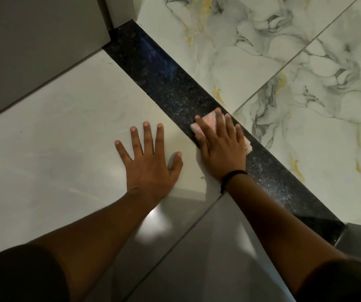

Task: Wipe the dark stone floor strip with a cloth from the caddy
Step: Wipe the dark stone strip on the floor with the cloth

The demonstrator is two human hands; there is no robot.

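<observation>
Polished black stone in the dark stone floor strip, flecked with fine pale specks and glossy enough to carry a bluish reflection. Resting on the strip, a soft, crumpled pink cloth, matt and slightly fuzzy, pressed flat under the right hand. On the far side of the strip, glazed marble-look tile, smooth, white with grey and gold veining. On the near side of the strip, plain pale tile, smooth with a soft sheen and a bright highlight. Around the right wrist, a thin black band, seemingly cord.
</observation>
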